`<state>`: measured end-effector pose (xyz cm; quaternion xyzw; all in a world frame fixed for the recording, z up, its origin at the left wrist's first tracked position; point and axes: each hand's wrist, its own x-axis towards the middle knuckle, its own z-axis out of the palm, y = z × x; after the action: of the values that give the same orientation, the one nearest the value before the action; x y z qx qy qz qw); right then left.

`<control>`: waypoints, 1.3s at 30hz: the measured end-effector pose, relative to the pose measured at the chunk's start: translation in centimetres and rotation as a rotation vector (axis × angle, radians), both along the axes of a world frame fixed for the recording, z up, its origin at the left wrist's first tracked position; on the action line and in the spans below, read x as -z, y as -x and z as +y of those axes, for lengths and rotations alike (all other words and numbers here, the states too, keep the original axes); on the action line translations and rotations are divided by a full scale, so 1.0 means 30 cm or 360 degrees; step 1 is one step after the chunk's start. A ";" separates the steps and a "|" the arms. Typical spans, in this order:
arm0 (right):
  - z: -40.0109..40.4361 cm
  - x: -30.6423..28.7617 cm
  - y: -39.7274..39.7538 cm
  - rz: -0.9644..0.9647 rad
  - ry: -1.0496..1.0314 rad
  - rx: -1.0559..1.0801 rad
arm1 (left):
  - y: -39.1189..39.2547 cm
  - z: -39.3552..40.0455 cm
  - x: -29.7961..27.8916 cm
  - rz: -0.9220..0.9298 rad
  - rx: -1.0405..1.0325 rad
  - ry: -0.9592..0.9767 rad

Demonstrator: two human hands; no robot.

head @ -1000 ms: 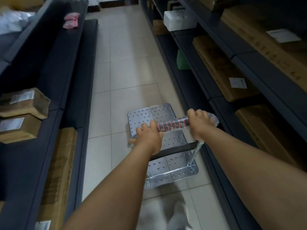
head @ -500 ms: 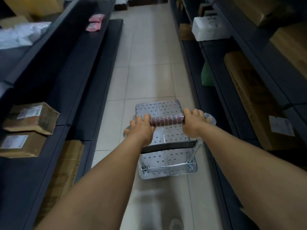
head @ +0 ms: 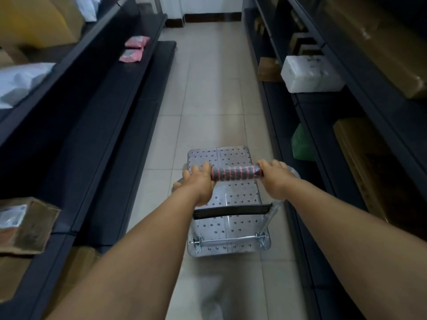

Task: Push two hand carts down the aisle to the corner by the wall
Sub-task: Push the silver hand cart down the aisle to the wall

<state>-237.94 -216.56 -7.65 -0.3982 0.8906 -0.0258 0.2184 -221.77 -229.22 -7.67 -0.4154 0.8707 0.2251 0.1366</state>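
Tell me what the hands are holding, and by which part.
Both hands grip the cart by its handle: left hand and right hand at opposite ends.

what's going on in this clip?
A person is pushing a metal platform cart along a tiled aisle between dark shelf racks. The left hand and right hand both grip the striped handle. Only one cart is visible. The wall at the aisle's end lies ahead, not yet reached.
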 end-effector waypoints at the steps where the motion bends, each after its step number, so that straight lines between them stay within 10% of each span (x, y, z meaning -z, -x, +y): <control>1: -0.047 -0.001 0.034 0.0001 0.0005 0.0005 | 0.034 -0.050 -0.005 0.0011 0.0011 -0.0010; 39: -1.943 0.008 1.350 0.0084 -0.0005 0.0141 | 1.404 -2.003 0.004 0.0053 0.0036 0.0107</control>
<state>-278.45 -274.85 -7.88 -0.3587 0.9128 -0.0235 0.1939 -263.88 -289.30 -7.78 -0.4061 0.8846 0.2009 0.1106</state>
